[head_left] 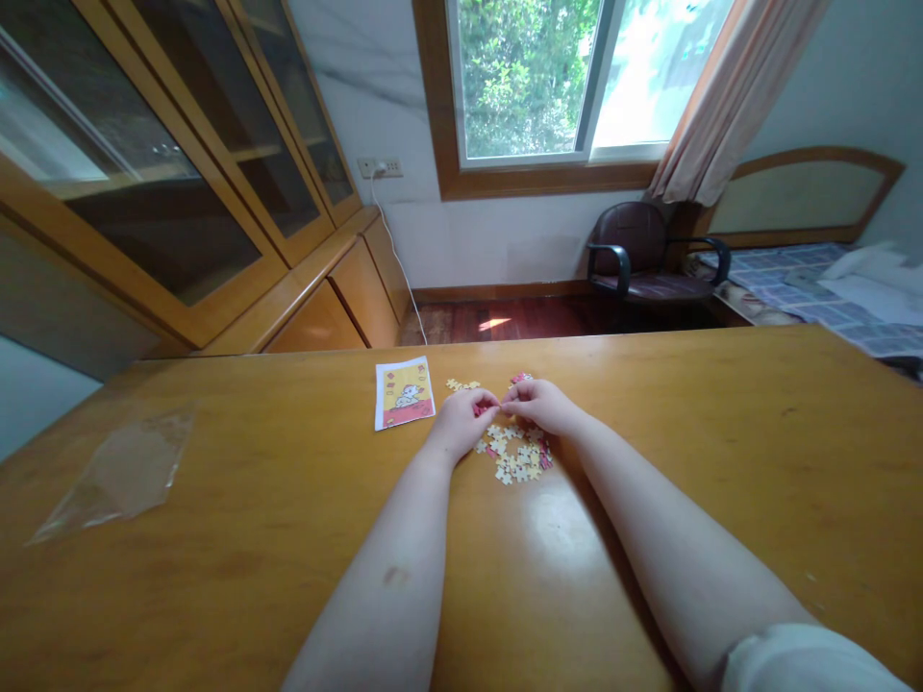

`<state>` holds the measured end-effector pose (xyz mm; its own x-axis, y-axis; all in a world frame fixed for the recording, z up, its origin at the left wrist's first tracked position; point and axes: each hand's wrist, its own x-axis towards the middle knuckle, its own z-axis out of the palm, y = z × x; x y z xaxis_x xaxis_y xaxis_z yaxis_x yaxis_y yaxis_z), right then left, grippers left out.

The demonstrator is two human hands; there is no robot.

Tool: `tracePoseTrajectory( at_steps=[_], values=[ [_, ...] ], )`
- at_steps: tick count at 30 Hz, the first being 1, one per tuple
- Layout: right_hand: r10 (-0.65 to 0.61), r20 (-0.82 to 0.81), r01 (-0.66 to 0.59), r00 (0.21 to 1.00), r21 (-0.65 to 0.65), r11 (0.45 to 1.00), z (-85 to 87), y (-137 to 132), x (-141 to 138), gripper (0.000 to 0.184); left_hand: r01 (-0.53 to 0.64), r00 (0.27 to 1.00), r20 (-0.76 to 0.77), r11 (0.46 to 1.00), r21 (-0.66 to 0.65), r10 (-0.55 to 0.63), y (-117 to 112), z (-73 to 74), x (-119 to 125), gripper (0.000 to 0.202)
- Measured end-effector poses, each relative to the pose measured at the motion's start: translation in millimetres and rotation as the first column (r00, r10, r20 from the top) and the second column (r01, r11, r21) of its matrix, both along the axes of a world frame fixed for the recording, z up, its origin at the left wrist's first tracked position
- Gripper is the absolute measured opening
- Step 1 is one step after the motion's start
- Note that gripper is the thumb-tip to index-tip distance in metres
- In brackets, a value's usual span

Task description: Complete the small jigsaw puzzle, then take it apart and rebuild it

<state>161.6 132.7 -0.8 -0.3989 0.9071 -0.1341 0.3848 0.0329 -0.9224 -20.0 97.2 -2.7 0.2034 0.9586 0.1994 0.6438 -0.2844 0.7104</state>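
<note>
My left hand and my right hand meet fingertip to fingertip over the wooden table. Both are closed in a pinch on small jigsaw pieces held between them, with a bit of red showing. Just below the hands lies a loose pile of puzzle pieces, yellow, white and red. A few more pieces lie beyond the left hand, and some red ones beyond the right. A printed reference picture card, yellow and red with a cartoon figure, lies flat to the left of the hands.
A clear plastic bag lies on the table's left part. Wooden cabinets with glass doors stand to the left. Past the table's far edge are a dark armchair, a window and a bed.
</note>
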Motion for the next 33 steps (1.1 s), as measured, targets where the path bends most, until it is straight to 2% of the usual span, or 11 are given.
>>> tracePoseTrajectory(
  at_steps=[4,6,10,12,16,21,24,26,28,30,33],
  values=[
    [0.051,0.051,-0.055,0.997,0.086,0.995,-1.2,3,8,0.023,-0.021,1.0,0.019,1.0,-0.001,0.021,0,-1.2,-1,0.011],
    [0.087,0.116,-0.102,0.989,0.135,0.986,-1.4,3,13,0.022,-0.078,0.996,0.038,0.997,-0.009,0.078,1,-2.3,-1,0.009],
    [0.245,0.226,-0.277,0.943,0.122,0.953,0.5,3,19,0.03,-0.23,0.969,0.082,0.973,-0.021,0.231,4,-4.5,-4,0.009],
    [0.281,0.3,-0.333,0.912,0.14,0.932,2.2,3,18,0.026,-0.288,0.954,0.075,0.957,-0.03,0.29,5,-5.7,-5,0.011],
    [0.296,0.357,-0.368,0.886,0.152,0.917,4.1,3,16,0.015,-0.336,0.941,-0.048,0.942,-0.006,0.335,6,-7.3,-8,0.014],
    [0.306,0.275,-0.353,0.911,0.139,0.925,0.4,4,16,0.011,-0.323,0.921,-0.208,0.945,0.058,0.328,5,-6.3,-9,0.015],
    [0.223,0.219,-0.262,0.95,0.168,0.95,-1.4,5,17,0.015,-0.315,0.917,-0.233,0.946,0.07,0.323,5,-6.1,-10,0.016],
    [0.08,0.226,-0.14,0.971,0.265,0.954,-1.2,7,18,0.013,-0.311,0.918,-0.233,0.947,0.077,0.321,5,-6.2,-11,0.016],
    [-0.106,0.263,-0.005,0.959,0.39,0.921,-0.3,9,20,0.012,-0.313,0.918,-0.23,0.946,0.086,0.324,5,-6.3,-11,0.017],
    [-0.257,0.314,0.08,0.914,0.482,0.872,0.1,11,23,0.012,-0.314,0.916,-0.232,0.944,0.098,0.328,5,-6.4,-10,0.018],
    [-0.33,0.4,0.078,0.855,0.53,0.845,-2.2,12,26,0.013,-0.284,0.916,-0.258,0.95,0.128,0.308,4,-6.8,-9,0.021]
  ],
)
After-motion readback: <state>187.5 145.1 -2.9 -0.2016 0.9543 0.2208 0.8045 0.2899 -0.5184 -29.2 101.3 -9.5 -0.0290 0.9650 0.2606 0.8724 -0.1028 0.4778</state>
